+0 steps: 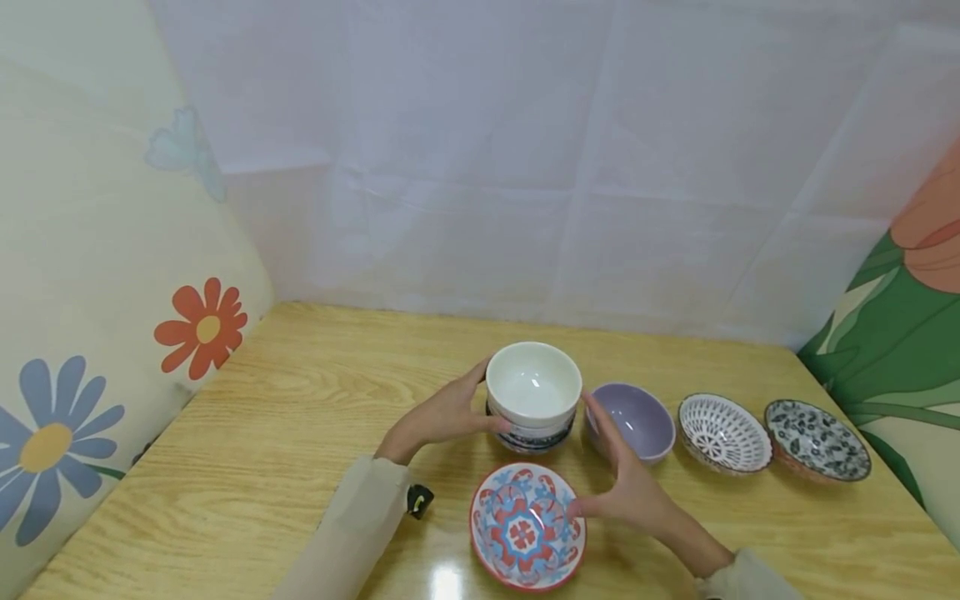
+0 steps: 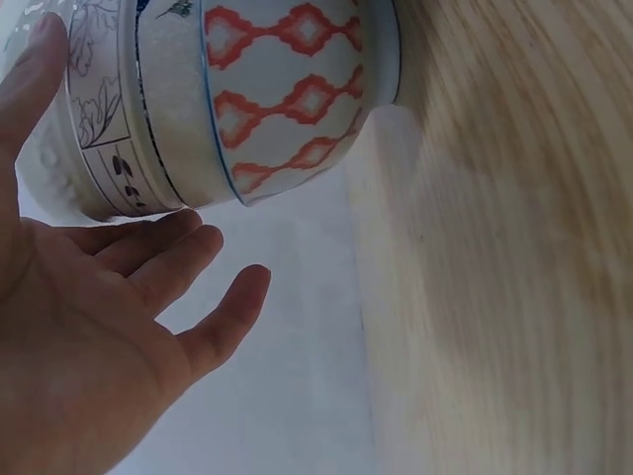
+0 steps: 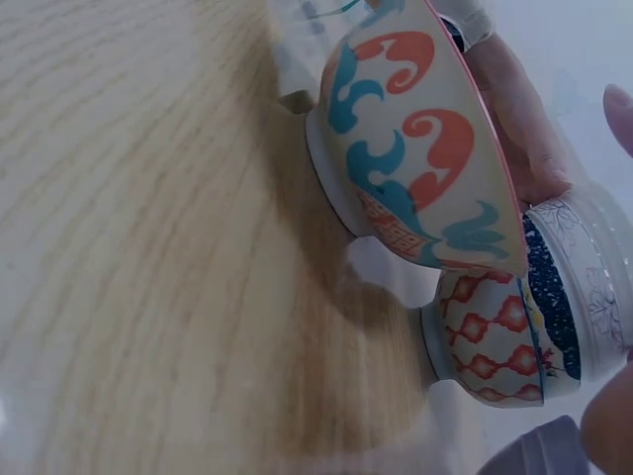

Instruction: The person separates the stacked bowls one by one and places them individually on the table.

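Observation:
A white bowl (image 1: pixel 534 379) tops a stack of bowls; below it are a dark-blue-banded bowl (image 3: pixel 552 297) and a bowl with red diamonds (image 2: pixel 287 89). My left hand (image 1: pixel 450 412) holds the white bowl from the left, thumb on its front and fingers round the far side. My right hand (image 1: pixel 637 492) is spread, fingertips beside the stack's right side and thumb near the rim of a red-and-blue patterned bowl (image 1: pixel 525 529). That patterned bowl stands upright on the table, in front of the stack.
Right of the stack stand a purple bowl (image 1: pixel 637 421), a white bowl with dark dashes (image 1: pixel 723 433) and a black-and-white leaf-patterned bowl (image 1: pixel 817 442). A small black object (image 1: pixel 420 500) lies by the left sleeve. White cloth (image 1: pixel 465 167) hangs behind the wooden table (image 1: pixel 315 375).

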The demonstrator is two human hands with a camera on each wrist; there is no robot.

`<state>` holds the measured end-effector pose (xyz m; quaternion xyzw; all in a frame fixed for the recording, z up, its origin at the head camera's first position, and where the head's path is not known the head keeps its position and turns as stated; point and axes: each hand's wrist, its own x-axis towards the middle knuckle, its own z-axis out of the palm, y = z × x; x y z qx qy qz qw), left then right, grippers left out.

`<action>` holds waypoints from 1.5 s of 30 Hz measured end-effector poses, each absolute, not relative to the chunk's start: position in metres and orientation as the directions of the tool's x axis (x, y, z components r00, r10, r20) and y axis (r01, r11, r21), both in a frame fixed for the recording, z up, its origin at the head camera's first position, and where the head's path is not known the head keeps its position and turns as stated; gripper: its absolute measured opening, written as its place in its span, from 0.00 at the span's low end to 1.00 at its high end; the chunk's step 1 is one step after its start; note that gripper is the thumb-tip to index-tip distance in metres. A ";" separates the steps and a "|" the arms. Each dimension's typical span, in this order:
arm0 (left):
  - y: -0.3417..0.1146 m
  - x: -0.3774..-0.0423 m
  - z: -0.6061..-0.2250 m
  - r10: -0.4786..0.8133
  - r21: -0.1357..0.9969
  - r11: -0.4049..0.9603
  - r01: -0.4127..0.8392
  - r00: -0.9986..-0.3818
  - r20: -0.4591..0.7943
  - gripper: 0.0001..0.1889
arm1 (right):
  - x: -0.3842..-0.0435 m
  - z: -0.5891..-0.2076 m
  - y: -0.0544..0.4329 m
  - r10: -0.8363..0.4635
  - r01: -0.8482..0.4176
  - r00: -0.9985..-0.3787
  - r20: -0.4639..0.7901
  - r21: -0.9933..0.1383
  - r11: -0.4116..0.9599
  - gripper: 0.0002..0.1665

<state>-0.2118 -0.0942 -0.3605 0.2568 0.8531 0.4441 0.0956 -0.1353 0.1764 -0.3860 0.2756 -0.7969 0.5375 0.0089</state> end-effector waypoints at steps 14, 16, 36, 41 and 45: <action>-0.092 -0.211 -0.370 0.518 0.827 0.469 0.310 -0.855 0.027 0.52 | -0.161 -0.373 0.173 -0.408 -0.447 -0.864 0.294 -0.820 0.357 0.77; -0.092 -0.211 -0.370 0.514 0.826 0.473 0.308 -0.857 0.026 0.52 | -0.166 -0.371 0.172 -0.401 -0.427 -0.873 0.277 -0.831 0.357 0.76; -0.092 -0.211 -0.366 0.526 0.823 0.465 0.327 -0.850 0.041 0.51 | -0.198 -0.361 0.153 -0.374 -0.354 -0.904 0.207 -0.854 0.382 0.75; -0.093 -0.211 -0.365 0.531 0.823 0.463 0.328 -0.846 0.039 0.51 | -0.201 -0.362 0.149 -0.363 -0.330 -0.910 0.199 -0.879 0.346 0.73; -0.093 -0.211 -0.365 0.536 0.829 0.455 0.326 -0.844 0.037 0.50 | -0.204 -0.363 0.148 -0.357 -0.309 -0.915 0.190 -0.898 0.313 0.73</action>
